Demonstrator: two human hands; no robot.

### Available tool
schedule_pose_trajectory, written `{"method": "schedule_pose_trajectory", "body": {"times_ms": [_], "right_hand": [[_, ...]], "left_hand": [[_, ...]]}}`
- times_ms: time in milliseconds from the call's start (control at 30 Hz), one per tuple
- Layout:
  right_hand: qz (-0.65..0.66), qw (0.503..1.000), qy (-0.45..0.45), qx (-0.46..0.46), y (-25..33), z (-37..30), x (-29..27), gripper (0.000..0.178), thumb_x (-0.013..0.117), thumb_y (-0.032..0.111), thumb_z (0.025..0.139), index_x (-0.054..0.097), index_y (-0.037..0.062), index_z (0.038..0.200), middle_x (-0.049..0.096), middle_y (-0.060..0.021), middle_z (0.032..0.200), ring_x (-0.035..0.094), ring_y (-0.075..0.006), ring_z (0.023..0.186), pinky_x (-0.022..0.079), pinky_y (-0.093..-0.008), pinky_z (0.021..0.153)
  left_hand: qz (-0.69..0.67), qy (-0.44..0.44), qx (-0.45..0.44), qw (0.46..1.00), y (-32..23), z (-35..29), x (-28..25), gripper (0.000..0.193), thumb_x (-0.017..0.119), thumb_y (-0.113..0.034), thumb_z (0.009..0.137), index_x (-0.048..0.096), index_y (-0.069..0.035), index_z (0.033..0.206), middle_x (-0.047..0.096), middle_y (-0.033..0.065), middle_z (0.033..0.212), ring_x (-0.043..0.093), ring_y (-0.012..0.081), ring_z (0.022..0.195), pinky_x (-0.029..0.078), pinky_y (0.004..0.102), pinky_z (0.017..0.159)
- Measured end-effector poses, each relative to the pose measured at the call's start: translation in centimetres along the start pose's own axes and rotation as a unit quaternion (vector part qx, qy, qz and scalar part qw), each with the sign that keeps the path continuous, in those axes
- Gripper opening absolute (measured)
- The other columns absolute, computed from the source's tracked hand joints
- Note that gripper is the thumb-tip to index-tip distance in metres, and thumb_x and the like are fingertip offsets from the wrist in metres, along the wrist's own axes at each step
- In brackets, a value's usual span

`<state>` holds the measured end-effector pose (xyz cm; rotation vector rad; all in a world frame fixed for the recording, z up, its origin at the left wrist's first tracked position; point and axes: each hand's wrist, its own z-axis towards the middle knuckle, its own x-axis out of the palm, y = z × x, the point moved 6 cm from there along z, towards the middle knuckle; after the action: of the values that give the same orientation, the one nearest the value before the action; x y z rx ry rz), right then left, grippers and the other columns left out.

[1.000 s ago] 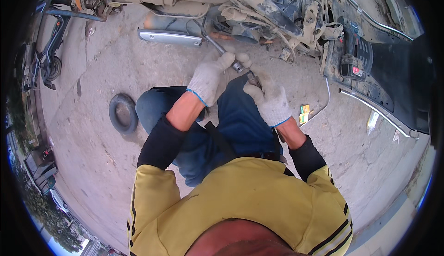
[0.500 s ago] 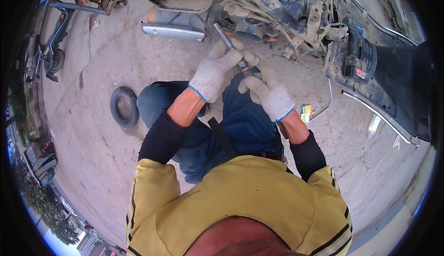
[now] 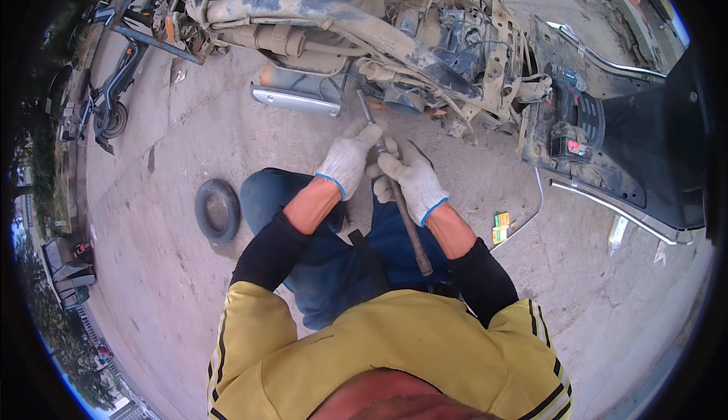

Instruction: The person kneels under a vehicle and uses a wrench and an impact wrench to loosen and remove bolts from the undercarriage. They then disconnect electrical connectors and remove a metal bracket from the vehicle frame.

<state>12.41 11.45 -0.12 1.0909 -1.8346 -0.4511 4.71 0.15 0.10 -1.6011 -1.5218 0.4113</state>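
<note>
The left hand [image 3: 350, 152] grasps a slim metal rod [image 3: 365, 107] over the ground [image 3: 174, 291] and the right hand [image 3: 410, 175] a rusty bar [image 3: 409, 227] over the blue trousers [image 3: 307, 287], so the step seems to be matching their ends (the meeting place is hidden), and the next move probably calls for careful alignment.

I'm at an open-air vehicle repair spot: cracked grey concrete ground [image 3: 163, 268] under me, a dust-caked tubular metal vehicle frame [image 3: 318, 14] with its workings exposed. A round black rubber tyre [image 3: 202, 211], a black-and-red power tool [image 3: 569, 143] and my long brown metal bar [image 3: 407, 227] suggest repair; leafy green trees [image 3: 64, 363] show outdoors.
</note>
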Motion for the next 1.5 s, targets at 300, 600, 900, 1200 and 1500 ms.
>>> {"method": "schedule_pose_trajectory", "body": {"times_ms": [300,600,900,1200,1500], "right_hand": [[-0.072,0.996,-0.048,-0.009,-6.4,-3.7,-1.0,0.043,0.058,0.009,0.103,0.054,-0.0048,0.144,0.069,-0.0087,0.090,0.065,-0.0132,0.063,0.052,-0.0267,0.054],[0.078,0.979,-0.162,-0.096,-8.5,0.2,1.3,0.053,0.060,0.009,0.103,0.048,-0.0029,0.153,0.066,-0.0041,0.089,0.054,-0.0065,0.062,0.048,-0.0245,0.055],[0.098,0.964,-0.217,-0.115,-8.4,4.9,3.1,0.059,0.056,0.009,0.102,0.042,-0.0020,0.159,0.067,-0.0053,0.090,0.051,-0.0081,0.055,0.044,-0.0246,0.049],[0.078,0.973,-0.204,-0.079,-6.9,6.6,4.7,0.054,0.054,0.010,0.103,0.047,-0.0010,0.156,0.068,-0.0057,0.091,0.053,-0.0084,0.056,0.043,-0.0255,0.047],[0.006,0.982,-0.148,-0.114,-7.2,7.7,2.6,0.031,0.053,0.014,0.109,0.058,-0.0006,0.137,0.067,-0.0018,0.091,0.055,-0.0065,0.059,0.041,-0.0234,0.050]], "left_hand": [[0.176,-0.053,0.021,0.983,-5.4,6.5,-3.3,0.024,0.060,-0.023,0.108,0.067,-0.003,0.119,0.070,0.0073,0.093,0.069,0.0215,0.080,0.061,0.0384,0.072],[0.163,0.026,-0.020,0.986,-4.5,9.4,0.1,0.034,0.058,-0.028,0.110,0.064,0.002,0.125,0.074,0.0173,0.104,0.072,0.0266,0.085,0.061,0.0394,0.081],[0.700,0.032,0.205,0.683,-5.3,15.0,-3.7,0.036,0.049,-0.025,0.107,0.069,-0.003,0.127,0.073,0.0191,0.126,0.070,0.0338,0.113,0.054,0.0434,0.098],[0.650,0.019,0.107,0.752,-5.4,16.1,-5.1,0.039,0.043,-0.028,0.109,0.063,-0.010,0.137,0.063,0.0128,0.146,0.057,0.0311,0.134,0.043,0.0415,0.115],[0.349,0.112,0.035,0.930,-4.3,14.4,-3.9,0.038,0.044,-0.025,0.109,0.062,-0.011,0.139,0.062,0.0104,0.145,0.056,0.0288,0.134,0.042,0.0400,0.115]]}}
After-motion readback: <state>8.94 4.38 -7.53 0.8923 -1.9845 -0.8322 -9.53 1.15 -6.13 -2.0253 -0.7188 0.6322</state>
